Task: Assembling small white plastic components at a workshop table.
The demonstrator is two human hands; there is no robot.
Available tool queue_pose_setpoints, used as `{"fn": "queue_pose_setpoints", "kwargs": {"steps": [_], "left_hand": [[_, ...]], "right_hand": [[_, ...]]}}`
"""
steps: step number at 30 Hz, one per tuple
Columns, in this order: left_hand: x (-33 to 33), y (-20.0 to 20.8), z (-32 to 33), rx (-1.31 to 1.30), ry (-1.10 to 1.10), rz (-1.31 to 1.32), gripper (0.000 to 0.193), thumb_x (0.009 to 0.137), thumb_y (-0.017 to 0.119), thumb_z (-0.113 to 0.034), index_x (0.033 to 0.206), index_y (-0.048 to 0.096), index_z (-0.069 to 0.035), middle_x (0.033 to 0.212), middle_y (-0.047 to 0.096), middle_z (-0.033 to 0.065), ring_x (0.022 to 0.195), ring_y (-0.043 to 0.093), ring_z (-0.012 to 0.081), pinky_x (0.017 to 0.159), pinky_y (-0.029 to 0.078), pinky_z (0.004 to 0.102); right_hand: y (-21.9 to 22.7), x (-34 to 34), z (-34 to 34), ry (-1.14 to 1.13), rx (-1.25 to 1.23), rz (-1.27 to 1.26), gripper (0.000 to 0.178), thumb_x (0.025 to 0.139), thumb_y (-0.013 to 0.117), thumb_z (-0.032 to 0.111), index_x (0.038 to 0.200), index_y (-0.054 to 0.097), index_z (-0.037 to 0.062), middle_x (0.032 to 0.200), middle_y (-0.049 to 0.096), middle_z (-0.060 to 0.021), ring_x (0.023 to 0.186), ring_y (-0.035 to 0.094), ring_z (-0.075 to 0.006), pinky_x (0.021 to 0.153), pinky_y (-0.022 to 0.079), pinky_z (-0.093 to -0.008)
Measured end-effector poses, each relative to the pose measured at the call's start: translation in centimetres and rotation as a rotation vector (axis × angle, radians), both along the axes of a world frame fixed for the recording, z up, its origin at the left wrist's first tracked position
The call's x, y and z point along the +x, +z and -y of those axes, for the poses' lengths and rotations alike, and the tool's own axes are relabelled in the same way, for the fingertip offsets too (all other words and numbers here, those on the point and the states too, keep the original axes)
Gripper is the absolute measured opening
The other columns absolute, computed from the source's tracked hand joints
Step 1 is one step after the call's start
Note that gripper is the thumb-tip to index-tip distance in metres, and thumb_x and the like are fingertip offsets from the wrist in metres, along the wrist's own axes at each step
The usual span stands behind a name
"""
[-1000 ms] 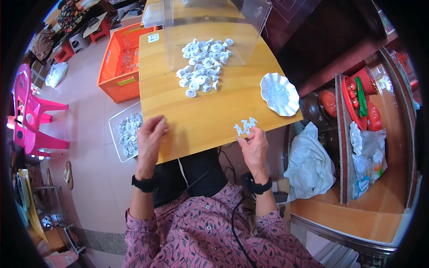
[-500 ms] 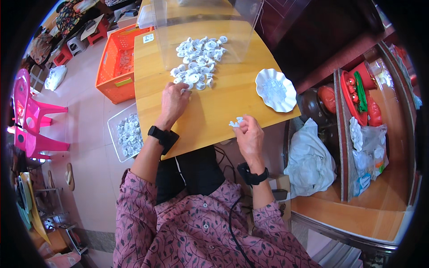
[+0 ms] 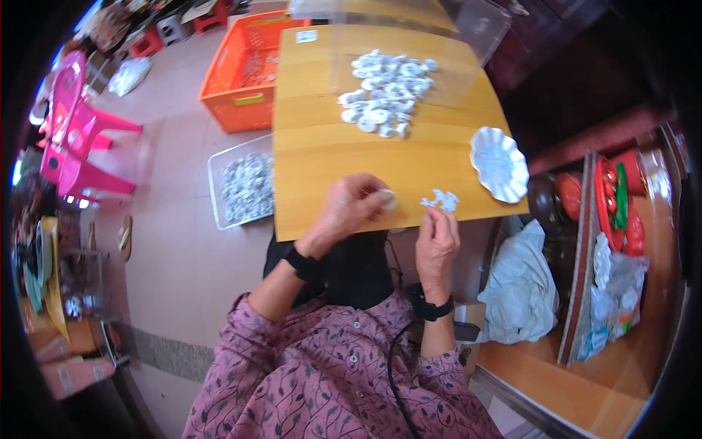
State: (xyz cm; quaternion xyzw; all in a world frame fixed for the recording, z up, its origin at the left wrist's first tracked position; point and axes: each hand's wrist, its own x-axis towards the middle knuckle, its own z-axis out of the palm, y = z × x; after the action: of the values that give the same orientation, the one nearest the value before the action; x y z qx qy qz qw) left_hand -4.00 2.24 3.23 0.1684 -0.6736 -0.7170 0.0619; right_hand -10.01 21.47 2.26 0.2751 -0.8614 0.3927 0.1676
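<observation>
My left hand (image 3: 352, 207) is closed, its fingertips pinching a round white plastic piece (image 3: 387, 199) above the table's near edge. To its right, my right hand (image 3: 437, 245) has thumb and fingers pressed together; what they hold, if anything, is too small to make out. Just beyond those fingertips lie several tiny white plastic bits (image 3: 442, 200). Farther back on the yellow wooden table (image 3: 314, 161) sits a loose heap of similar round white pieces (image 3: 384, 91). A white scalloped dish (image 3: 512, 186) holding small clear bits stands near the right edge.
A clear plastic bin (image 3: 468, 80) stands behind the heap. On the floor to the left are an orange crate (image 3: 227, 102) and a clear tub (image 3: 219, 212) of grey-white pieces. Pink plastic stools (image 3: 88, 146) stand farther left. A white bag (image 3: 519, 285) and open shelf (image 3: 563, 336) are at right.
My left hand has come back from the heap toward my right hand, carrying a round white piece. The whole view has shifted, so the table appears farther right.
</observation>
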Motion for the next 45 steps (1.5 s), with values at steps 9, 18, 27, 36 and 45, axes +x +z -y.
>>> {"fn": "queue_pose_setpoints", "kwargs": {"steps": [9,18,27,36,45], "left_hand": [[5.0,-1.6,-2.9,0.617,0.027,-0.143,0.025,0.097,0.065,-0.013,0.118,0.064,0.001,0.098,0.069,0.0086,0.081,0.069,0.0140,0.072,0.059,0.0257],[6.5,-3.5,-4.0,0.679,0.000,-0.274,0.023,0.089,0.074,-0.005,0.109,0.065,-0.002,0.097,0.068,0.0048,0.081,0.067,0.0127,0.072,0.057,0.0245],[7.0,-3.4,-4.0,0.746,0.070,-0.205,0.028,0.095,0.067,-0.012,0.120,0.061,0.000,0.105,0.069,0.0087,0.084,0.068,0.0138,0.073,0.056,0.0252],[7.4,-4.3,-4.0,0.758,0.047,-0.215,0.032,0.098,0.063,-0.016,0.125,0.058,0.001,0.113,0.069,0.0125,0.090,0.068,0.0170,0.078,0.057,0.0267],[7.6,-3.4,-3.7,0.797,0.059,-0.212,0.031,0.099,0.061,-0.013,0.126,0.059,0.001,0.116,0.068,0.0164,0.092,0.069,0.0188,0.080,0.058,0.0285]], "right_hand": [[-0.6,-0.7,0.7,0.039,0.278,-0.102,0.014,0.089,0.061,0.003,0.101,0.068,0.0015,0.102,0.060,-0.0145,0.098,0.060,-0.0352,0.086,0.050,-0.0444],[-0.9,0.2,1.0,0.058,0.239,-0.161,0.013,0.089,0.060,0.002,0.100,0.067,0.0010,0.100,0.063,-0.0146,0.097,0.061,-0.0344,0.086,0.050,-0.0439],[-1.3,0.0,1.1,-0.001,0.339,-0.230,0.013,0.090,0.060,0.005,0.102,0.066,0.0021,0.096,0.064,-0.0155,0.092,0.060,-0.0358,0.084,0.049,-0.0442],[-2.3,-0.2,0.4,-0.011,0.241,-0.219,0.010,0.091,0.058,0.003,0.099,0.064,0.0012,0.103,0.060,-0.0175,0.098,0.059,-0.0368,0.087,0.048,-0.0457],[-1.9,0.5,-0.1,0.000,0.090,-0.119,0.007,0.092,0.056,-0.001,0.098,0.058,-0.0023,0.104,0.059,-0.0202,0.098,0.059,-0.0393,0.086,0.050,-0.0456]]}}
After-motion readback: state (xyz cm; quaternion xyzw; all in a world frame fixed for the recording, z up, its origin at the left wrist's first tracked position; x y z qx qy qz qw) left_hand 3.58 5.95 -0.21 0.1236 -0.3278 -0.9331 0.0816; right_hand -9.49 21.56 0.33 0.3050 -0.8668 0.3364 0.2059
